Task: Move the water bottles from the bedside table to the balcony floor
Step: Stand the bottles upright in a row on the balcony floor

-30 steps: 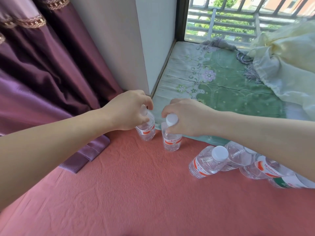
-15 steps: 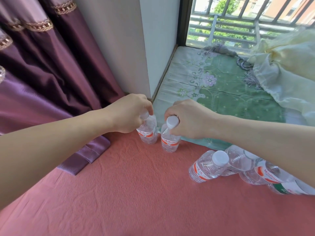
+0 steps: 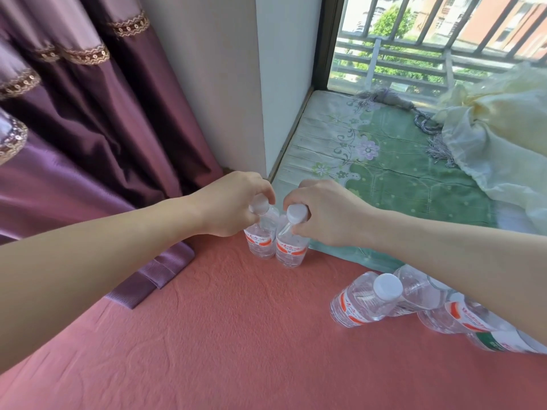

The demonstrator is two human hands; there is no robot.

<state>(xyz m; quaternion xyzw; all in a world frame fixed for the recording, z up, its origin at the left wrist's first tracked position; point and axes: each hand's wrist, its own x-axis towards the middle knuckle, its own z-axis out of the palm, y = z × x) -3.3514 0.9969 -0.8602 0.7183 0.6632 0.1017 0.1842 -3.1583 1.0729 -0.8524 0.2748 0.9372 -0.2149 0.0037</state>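
Head view. Both forearms are extended in from the lower corners toward frame centre.

- The left bottle [image 3: 260, 242], clear with a red-and-white label, is gripped at its white cap by the left hand [image 3: 228, 202], with the fingers curled round the neck.
- The right bottle [image 3: 291, 250], of the same kind, is pinched at cap and neck by the right hand [image 3: 322, 214], with thumb and fingers closed on it.
- Both bottles are held upright and touching side by side. Their bases are low on the pink cloth [image 3: 236, 335], just beside the near edge of the green floral mat [image 3: 399, 179].
- At lower right a cluster of bottles [image 3: 364, 301] is set on the pink cloth, partly hidden under the right forearm.
- A purple curtain [image 3: 88, 128] is hung at upper left.
- A pale yellow fabric [image 3: 497, 137] is heaped at upper right.
- A barred railing [image 3: 414, 51] is seen along the top.
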